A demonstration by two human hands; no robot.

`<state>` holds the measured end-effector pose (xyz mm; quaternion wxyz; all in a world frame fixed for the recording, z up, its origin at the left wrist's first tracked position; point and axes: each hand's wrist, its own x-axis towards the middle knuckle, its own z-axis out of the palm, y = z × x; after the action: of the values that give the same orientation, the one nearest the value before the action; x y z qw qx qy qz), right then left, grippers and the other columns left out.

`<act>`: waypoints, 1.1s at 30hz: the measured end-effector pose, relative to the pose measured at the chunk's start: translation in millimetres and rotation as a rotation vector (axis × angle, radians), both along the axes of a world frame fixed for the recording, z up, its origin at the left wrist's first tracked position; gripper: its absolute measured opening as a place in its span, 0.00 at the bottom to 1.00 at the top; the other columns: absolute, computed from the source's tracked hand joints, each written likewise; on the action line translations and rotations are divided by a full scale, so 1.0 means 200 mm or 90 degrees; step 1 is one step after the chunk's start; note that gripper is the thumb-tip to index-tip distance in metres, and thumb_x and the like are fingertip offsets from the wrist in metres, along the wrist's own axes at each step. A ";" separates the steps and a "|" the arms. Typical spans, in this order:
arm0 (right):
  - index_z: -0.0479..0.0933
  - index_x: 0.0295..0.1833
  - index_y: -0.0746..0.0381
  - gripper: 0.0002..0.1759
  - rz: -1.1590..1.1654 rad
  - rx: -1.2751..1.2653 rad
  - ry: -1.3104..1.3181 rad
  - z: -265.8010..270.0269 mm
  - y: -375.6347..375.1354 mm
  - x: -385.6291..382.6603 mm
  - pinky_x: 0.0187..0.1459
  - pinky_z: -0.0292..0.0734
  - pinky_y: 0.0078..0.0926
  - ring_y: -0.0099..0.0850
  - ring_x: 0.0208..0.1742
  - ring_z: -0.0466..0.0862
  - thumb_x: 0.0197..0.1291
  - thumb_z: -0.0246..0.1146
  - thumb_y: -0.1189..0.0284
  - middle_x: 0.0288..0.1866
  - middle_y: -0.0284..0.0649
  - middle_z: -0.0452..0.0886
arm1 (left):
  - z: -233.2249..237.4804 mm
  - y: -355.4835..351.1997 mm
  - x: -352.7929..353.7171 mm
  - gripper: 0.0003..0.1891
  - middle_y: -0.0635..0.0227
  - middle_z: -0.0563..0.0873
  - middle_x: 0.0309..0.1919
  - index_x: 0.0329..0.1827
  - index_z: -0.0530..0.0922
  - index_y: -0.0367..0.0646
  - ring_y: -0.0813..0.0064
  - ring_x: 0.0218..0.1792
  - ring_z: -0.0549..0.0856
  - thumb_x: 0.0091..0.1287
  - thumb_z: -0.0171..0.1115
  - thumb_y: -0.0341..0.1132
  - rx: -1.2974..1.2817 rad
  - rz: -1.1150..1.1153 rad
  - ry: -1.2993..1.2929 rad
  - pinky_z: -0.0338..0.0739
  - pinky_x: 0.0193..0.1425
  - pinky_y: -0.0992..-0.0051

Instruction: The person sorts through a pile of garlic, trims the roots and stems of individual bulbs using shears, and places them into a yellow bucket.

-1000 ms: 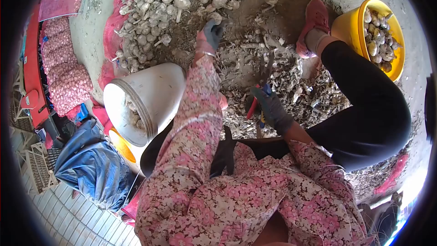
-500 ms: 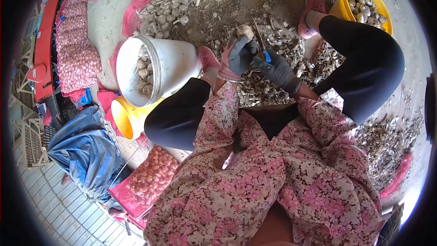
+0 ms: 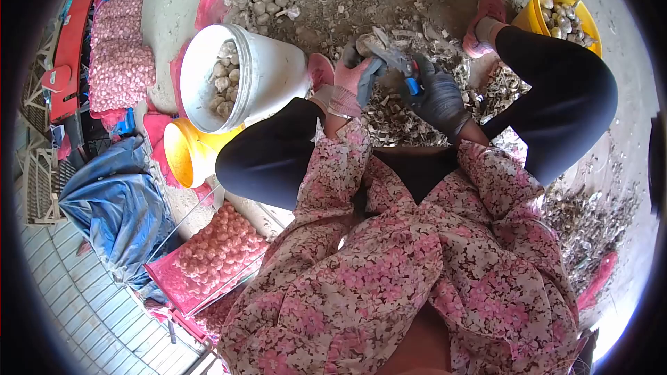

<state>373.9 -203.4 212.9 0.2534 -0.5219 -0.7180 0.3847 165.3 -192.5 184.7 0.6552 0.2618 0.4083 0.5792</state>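
Dusty floor (image 3: 161, 35); dry trimmings (image 3: 390, 126) strewn below both hands, white bucket (image 3: 276, 73) left of them. Left hand (image 3: 354, 82): closed round garlic bulb (image 3: 366, 44), at fingertips. Right hand (image 3: 439, 97): wrapped on cutters (image 3: 399, 62), blades beside bulb; contact unclear.

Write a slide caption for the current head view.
Gloved left hand holds a garlic bulb, right hand a blue-and-red cutter, above dry trimmings, near a white bucket.
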 end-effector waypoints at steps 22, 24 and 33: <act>0.65 0.57 0.67 0.26 0.137 -0.040 -0.244 -0.27 0.00 0.06 0.42 0.76 0.44 0.48 0.36 0.82 0.60 0.58 0.61 0.32 0.51 0.81 | -0.07 0.01 0.06 0.32 0.55 0.80 0.53 0.57 0.73 0.39 0.63 0.53 0.80 0.48 0.75 0.37 -0.095 -0.190 0.689 0.74 0.59 0.69; 0.70 0.46 0.63 0.15 0.133 -0.017 -0.222 -0.32 0.01 0.08 0.40 0.77 0.46 0.49 0.36 0.83 0.57 0.58 0.66 0.31 0.50 0.82 | -0.05 0.00 0.06 0.31 0.57 0.81 0.53 0.58 0.73 0.38 0.67 0.52 0.81 0.50 0.74 0.34 -0.100 -0.237 0.643 0.75 0.57 0.71; 0.79 0.38 0.61 0.18 -0.063 -0.341 -0.059 -0.63 0.07 0.10 0.42 0.76 0.43 0.48 0.36 0.83 0.56 0.62 0.56 0.32 0.50 0.83 | 0.10 -0.05 -0.04 0.28 0.65 0.79 0.55 0.65 0.68 0.38 0.77 0.48 0.81 0.61 0.67 0.30 0.074 -0.008 -0.160 0.73 0.57 0.75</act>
<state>393.8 -189.5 86.7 0.0914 -0.6217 -0.5753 0.5236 156.9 -203.3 205.0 0.6881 0.2275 0.2873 0.6262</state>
